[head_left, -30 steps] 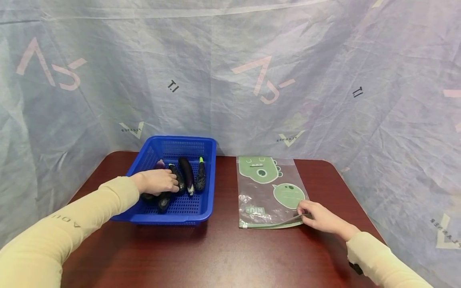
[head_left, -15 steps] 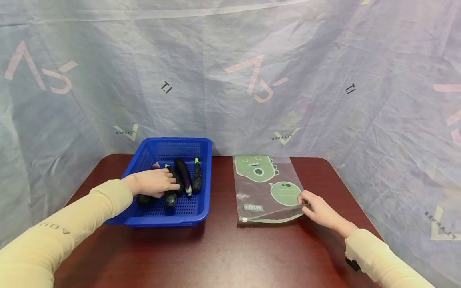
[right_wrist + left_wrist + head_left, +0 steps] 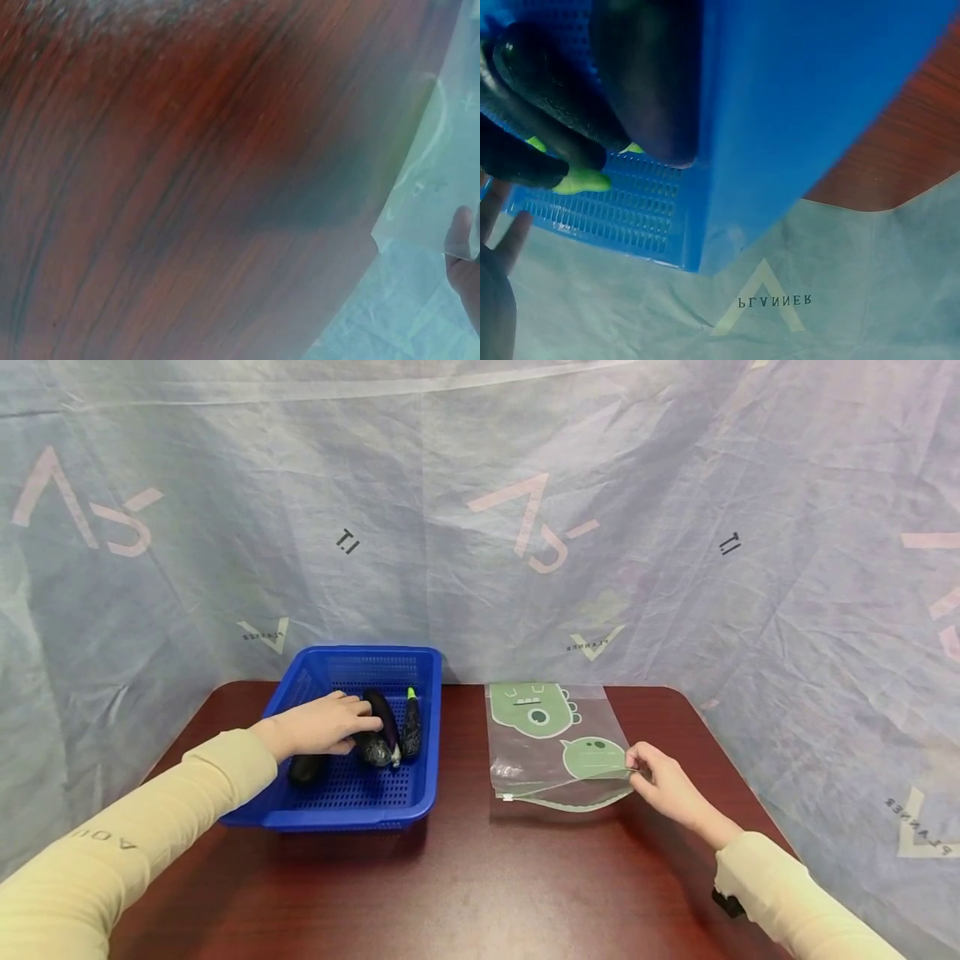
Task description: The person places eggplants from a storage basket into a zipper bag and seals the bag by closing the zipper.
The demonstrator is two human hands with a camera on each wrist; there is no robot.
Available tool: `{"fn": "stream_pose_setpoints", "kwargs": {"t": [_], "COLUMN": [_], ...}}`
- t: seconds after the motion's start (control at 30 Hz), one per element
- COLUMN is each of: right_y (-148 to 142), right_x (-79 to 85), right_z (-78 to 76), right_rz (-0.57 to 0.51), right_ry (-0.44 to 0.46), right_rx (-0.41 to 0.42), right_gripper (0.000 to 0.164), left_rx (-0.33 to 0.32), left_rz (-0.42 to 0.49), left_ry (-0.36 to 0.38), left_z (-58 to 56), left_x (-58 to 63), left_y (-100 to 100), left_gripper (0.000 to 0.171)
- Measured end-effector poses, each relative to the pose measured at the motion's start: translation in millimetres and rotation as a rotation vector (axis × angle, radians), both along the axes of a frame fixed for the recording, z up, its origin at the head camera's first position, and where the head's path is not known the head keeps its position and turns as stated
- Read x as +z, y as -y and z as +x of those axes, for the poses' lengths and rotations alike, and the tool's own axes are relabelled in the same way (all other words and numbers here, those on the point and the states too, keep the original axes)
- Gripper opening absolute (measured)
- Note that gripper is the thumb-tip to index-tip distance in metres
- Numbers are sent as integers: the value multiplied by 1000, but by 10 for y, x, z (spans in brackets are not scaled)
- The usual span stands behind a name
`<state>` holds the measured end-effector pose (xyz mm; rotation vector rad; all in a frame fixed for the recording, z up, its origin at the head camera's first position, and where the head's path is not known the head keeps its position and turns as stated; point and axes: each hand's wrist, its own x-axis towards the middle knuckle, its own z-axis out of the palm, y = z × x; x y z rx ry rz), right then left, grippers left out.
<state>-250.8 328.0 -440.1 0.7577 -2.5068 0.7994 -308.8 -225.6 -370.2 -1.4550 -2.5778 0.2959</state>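
My left hand (image 3: 318,724) is inside the blue basket (image 3: 437,739), its fingers curled over a dark eggplant (image 3: 372,749) whose lower end pokes out below them. In the left wrist view, my fingers (image 3: 514,240) show at the left edge, right by a green-stemmed eggplant (image 3: 517,161). My right hand (image 3: 667,789) pinches the upper layer of a clear slider bag (image 3: 528,760) with green cartoon prints, at the right end of its mouth. That layer is lifted, so the mouth gapes towards me. In the right wrist view, thumb and bag corner (image 3: 431,214) meet at the right edge.
Other eggplants lie in the basket: one (image 3: 303,768) at the left, one (image 3: 382,714) beside my left fingers, and a green-tipped one (image 3: 411,727) at the right. A reddish-brown table (image 3: 480,877) carries everything. A grey printed sheet (image 3: 480,527) hangs behind it.
My left hand has shifted up and slightly right in the basket, and the eggplant by its fingers has moved up-right. My right hand has raised the bag's edge, and the mouth gapes wider.
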Motion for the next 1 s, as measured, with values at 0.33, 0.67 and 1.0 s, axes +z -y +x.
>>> {"fn": "stream_pose_setpoints", "kwargs": {"t": [0.33,0.67,1.0], "right_y": [-18,-10,57], "right_x": [14,64,84], "right_z": [36,87,97], "right_rz": [-49,-130,-200], "right_ry": [135,197,167], "right_rx": [-197,-247,-282], "right_gripper": [15,12,10], "left_rx": [202,323,407], "left_rz": [165,296,357], "left_ry": [17,21,-11], "left_z": [35,103,225], "left_x": [193,318,371], "left_y": [-4,-57,-255], "left_gripper": [50,47,43]}}
